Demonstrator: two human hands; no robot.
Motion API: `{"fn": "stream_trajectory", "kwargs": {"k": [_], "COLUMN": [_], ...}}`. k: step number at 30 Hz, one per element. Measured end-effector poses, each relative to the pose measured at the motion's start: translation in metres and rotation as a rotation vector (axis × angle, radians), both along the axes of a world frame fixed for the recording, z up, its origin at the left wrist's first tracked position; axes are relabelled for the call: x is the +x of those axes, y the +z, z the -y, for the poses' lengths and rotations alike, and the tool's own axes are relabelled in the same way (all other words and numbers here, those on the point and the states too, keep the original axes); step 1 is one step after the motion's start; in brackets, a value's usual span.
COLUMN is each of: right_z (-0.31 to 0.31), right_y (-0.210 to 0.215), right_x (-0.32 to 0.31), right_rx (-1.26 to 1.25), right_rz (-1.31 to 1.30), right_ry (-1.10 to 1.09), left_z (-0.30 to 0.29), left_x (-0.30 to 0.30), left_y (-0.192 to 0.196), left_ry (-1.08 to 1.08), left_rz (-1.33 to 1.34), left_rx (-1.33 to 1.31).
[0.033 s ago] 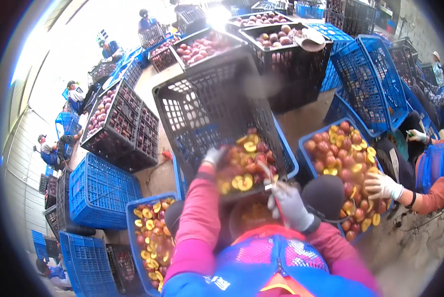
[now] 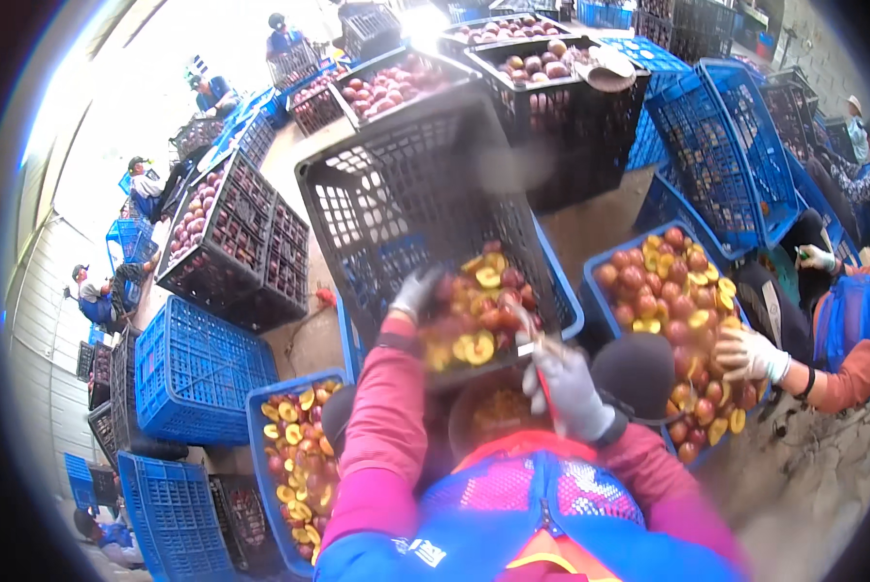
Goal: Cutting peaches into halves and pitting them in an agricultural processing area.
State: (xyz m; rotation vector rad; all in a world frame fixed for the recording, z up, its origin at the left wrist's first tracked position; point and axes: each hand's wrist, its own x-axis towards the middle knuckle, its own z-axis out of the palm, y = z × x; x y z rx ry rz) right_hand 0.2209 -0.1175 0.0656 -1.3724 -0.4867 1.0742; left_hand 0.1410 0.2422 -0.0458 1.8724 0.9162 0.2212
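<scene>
A tilted black plastic crate (image 2: 381, 189) stands in front of me, its lower end holding whole and halved plums (image 2: 488, 310) with yellow flesh. My left hand (image 2: 415, 294), in a pale glove, is inside at the left edge of the fruit. Its fingers are blurred and partly hidden, so what they hold cannot be made out. At the crate's near right corner, my gloved right hand (image 2: 573, 390) is closed around a red-handled tool (image 2: 545, 373). The tool's metal end points into the crate, beside the plums.
Blue crates of cut plums stand to my left (image 2: 294, 456) and right (image 2: 673, 320). A co-worker's gloved hand (image 2: 745, 354) rests on the right one. Black crates of whole plums (image 2: 551, 102) are stacked ahead. Blue crates (image 2: 197, 364) sit at left; several people work farther off.
My left hand has shifted slightly up and left, away from the near plums. My right hand has moved a little toward the crate, still holding the tool.
</scene>
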Motion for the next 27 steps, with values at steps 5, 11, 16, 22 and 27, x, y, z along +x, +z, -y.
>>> {"fn": "stream_trajectory", "kwargs": {"k": [5,11,16,22,27], "right_z": [-0.012,-0.002,0.007,0.011,0.025], "right_y": [0.017,0.049,0.033,0.007,-0.002], "right_x": [-0.013,-0.044,-0.076,-0.092,-0.1], "right_rx": [0.205,0.33,0.405,0.381,0.205], "right_rz": [0.033,0.126,0.33,0.907,1.002], "right_ry": [-0.077,-0.008,-0.004,-0.153,-0.132], "left_z": [0.08,0.177,0.227,0.248,0.277], "left_x": [-0.04,-0.102,-0.132,-0.153,-0.159], "left_y": [0.069,0.083,0.095,0.112,0.117], "left_ry": [0.053,0.048,0.022,-0.319,-0.142], "left_rz": [0.816,1.03,1.007,1.017,0.969], "left_rx": [-1.191,-1.439,-1.398,-1.329,-1.161]}}
